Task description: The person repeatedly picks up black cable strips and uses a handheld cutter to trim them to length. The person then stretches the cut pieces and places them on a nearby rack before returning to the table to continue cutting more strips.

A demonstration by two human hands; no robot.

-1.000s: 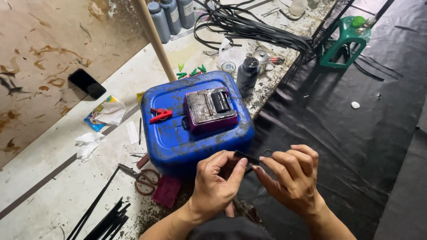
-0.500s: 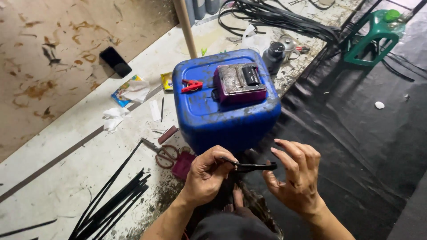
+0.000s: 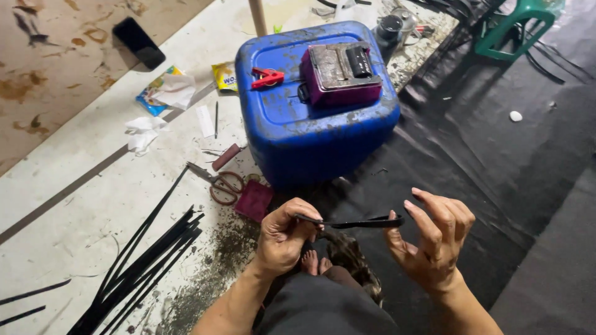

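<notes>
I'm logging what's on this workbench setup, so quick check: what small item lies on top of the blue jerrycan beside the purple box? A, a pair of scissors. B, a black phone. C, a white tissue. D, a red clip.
D: a red clip lies on the blue jerrycan left of the purple box; the scissors, phone and tissue are on the floor.

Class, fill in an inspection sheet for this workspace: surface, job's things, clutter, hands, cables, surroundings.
Surface: pale floor, stained; black sheet on the right.
Job's things: thin black strip, held level between both hands.
Clutter: scissors, black strips, tissues, phone; red clip and purple box on the blue can.
Hands: left hand pinches one end of the strip, right hand the other.
Cables: nothing seen.
Surroundings: green stool.
</notes>
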